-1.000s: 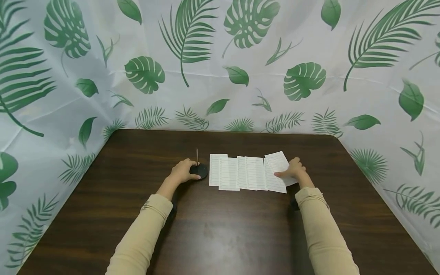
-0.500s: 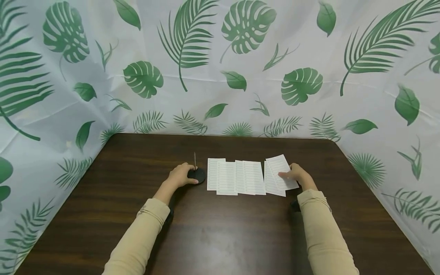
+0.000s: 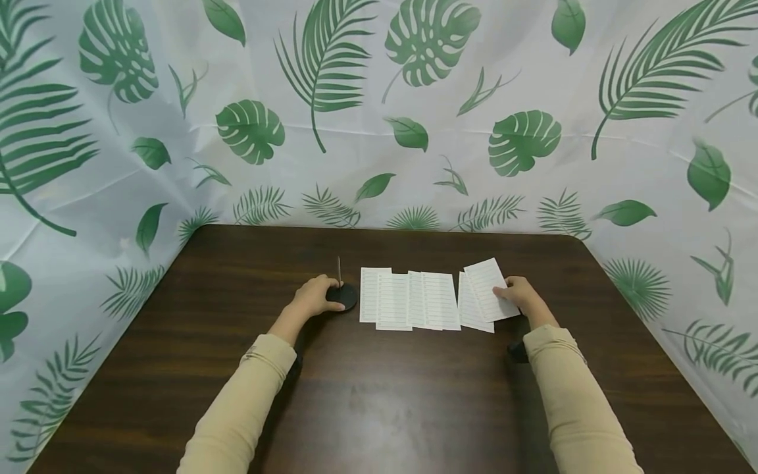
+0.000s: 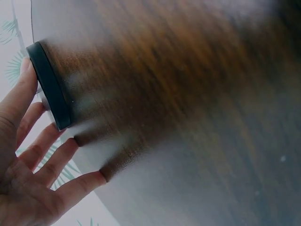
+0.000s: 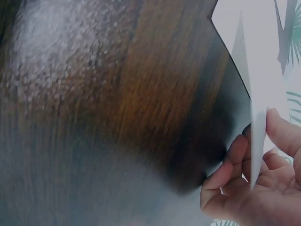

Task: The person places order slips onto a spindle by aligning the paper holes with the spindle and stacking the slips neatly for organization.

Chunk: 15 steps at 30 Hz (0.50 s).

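My left hand [image 3: 310, 297] holds the black round base of a receipt spike [image 3: 343, 299] between thumb and fingers; its thin spike points up. In the left wrist view the thumb and index finger lie at the edge of the base [image 4: 51, 87], and the other fingertips touch the table. My right hand [image 3: 524, 296] pinches a white lined paper slip [image 3: 485, 284] by its right edge, thumb on top. This slip is tilted and overlaps another slip [image 3: 470, 309] beneath it. In the right wrist view the held slip [image 5: 263, 61] stands nearly edge-on between thumb and fingers.
Several more lined slips [image 3: 393, 299] lie overlapping in a row between my hands. All lie on a dark brown wooden table [image 3: 379, 388]. Behind its far edge hangs a white curtain [image 3: 355, 151] with green leaf prints.
My right hand has drawn the top slip rightward, showing more of the slip under it and opening a small gap in the row. The left hand keeps its hold on the receipt spike.
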{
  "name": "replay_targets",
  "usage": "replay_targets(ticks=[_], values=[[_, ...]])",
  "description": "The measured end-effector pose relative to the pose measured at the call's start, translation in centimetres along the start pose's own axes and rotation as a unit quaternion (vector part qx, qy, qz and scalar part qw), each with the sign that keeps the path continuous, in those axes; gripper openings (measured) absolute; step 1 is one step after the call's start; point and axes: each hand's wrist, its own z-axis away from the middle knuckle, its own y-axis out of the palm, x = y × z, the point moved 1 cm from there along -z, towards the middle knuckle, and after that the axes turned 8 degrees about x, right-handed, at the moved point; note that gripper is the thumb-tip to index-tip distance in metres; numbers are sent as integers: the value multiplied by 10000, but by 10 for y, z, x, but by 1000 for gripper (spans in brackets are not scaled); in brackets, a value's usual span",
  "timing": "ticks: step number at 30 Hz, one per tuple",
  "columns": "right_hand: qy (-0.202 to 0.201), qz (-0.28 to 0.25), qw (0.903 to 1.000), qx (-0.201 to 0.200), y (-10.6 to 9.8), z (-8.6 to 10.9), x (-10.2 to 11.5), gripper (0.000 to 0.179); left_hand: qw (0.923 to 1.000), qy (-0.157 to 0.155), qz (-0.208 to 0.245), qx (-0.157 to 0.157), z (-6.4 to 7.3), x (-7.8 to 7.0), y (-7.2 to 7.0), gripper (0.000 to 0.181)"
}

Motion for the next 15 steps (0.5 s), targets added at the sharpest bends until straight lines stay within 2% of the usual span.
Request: replay_targets(ticks=[2, 8, 10, 13, 15], values=[[-145, 9, 9999, -43, -5, -19, -19, 42, 10000, -7, -9, -13, 0, 0, -1, 59], [6, 337, 9991, -265, -12, -34, -34, 55, 10000, 6, -12, -36, 1, 0, 1, 59], [30, 377, 9985, -393, -16, -56, -55, 55, 10000, 0, 4, -41, 2, 0, 2, 59], [107, 268, 9982, -530, -28, -111, -102, 56, 10000, 14, 6, -76, 1, 0, 1, 59], [-194, 192, 9975, -657, -35, -140, -127, 59, 10000, 9, 21, -77, 1, 0, 0, 59]])
